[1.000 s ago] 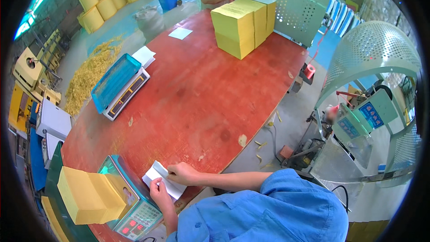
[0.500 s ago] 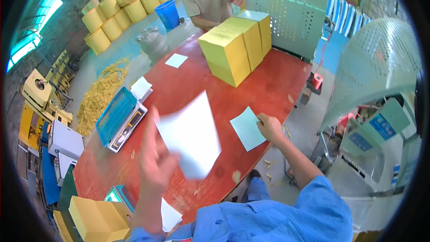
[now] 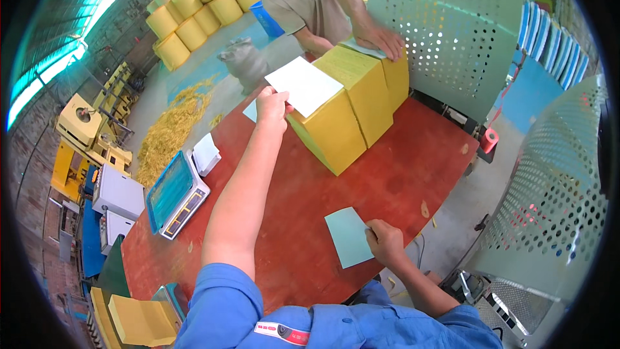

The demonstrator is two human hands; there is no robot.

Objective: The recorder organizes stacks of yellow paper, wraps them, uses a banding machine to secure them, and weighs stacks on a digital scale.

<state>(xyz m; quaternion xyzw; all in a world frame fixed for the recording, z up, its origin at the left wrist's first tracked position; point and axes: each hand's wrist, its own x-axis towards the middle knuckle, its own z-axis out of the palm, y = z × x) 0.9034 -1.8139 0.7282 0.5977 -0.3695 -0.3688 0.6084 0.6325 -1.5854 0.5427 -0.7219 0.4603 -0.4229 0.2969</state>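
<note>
While the left hand [image 3: 272, 107] and the right hand [image 3: 386, 243] are well apart, both have their fingers closed. The left hand reaches far forward and pinches a white sheet [image 3: 306, 84] at its near edge, between thumb and fingers. This sheet is over the near end of a yellow stack [image 3: 332, 134]; whether it lies fully on the top, I cannot tell. The right hand grips a pale blue-green sheet [image 3: 349, 238] by its right edge, above the red tabletop [image 3: 400, 174] and close to the person's body. At the far end of the stack, a co-worker's hand [image 3: 383, 40] rests on another pale sheet [image 3: 360, 48]. On the left side of the tabletop stands a scale [image 3: 186, 212] with a blue tray [image 3: 172, 192], and some white papers [image 3: 206, 154] are just beside it.
</note>
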